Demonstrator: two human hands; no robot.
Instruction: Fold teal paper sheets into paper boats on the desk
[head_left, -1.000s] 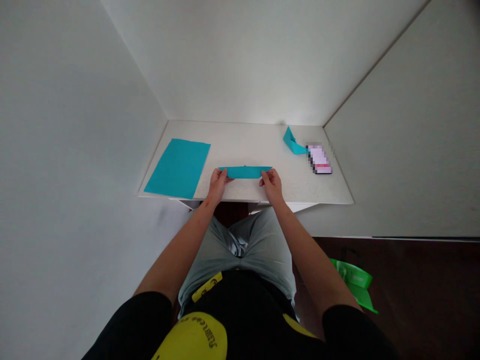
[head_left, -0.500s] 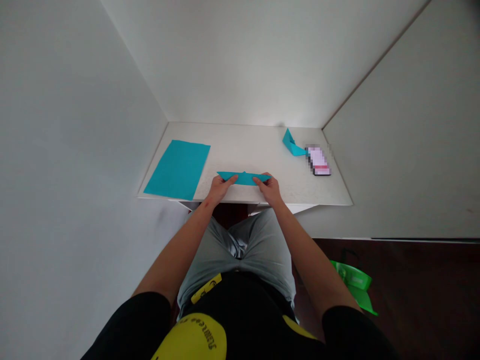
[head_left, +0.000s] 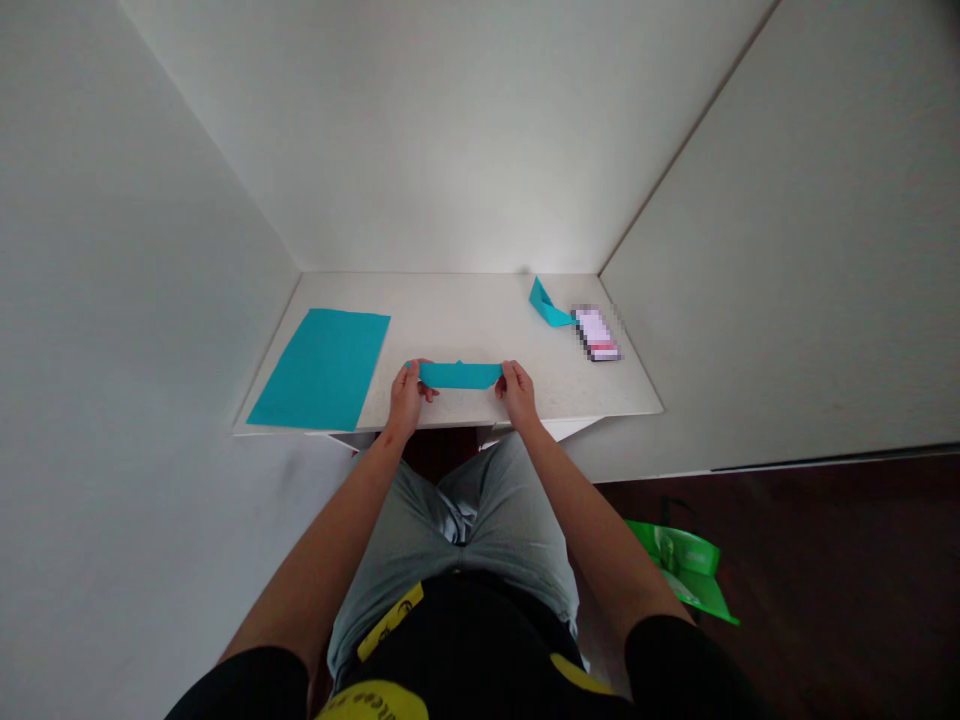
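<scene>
Between my two hands a folded blue paper boat (head_left: 460,376) is stretched out sideways, just above the front part of the white table. My left hand (head_left: 408,398) pinches its left tip between thumb and fingers. At the opposite tip, my right hand (head_left: 518,392) grips the paper the same way. A small peak shows at the middle of the boat's upper edge. Both pointed ends are mostly covered by my fingers.
Blue paper sheets or a sheet (head_left: 322,370) lie at the left of the white table (head_left: 450,310). Another folded blue paper boat (head_left: 547,305) sits at the back right, beside a phone (head_left: 596,333). A green bag (head_left: 686,560) is on the dark floor at right.
Both hands have slid outward from the boat's middle to its tips. The boat's near side now looks flatter and wider. The whole view has shifted slightly.
</scene>
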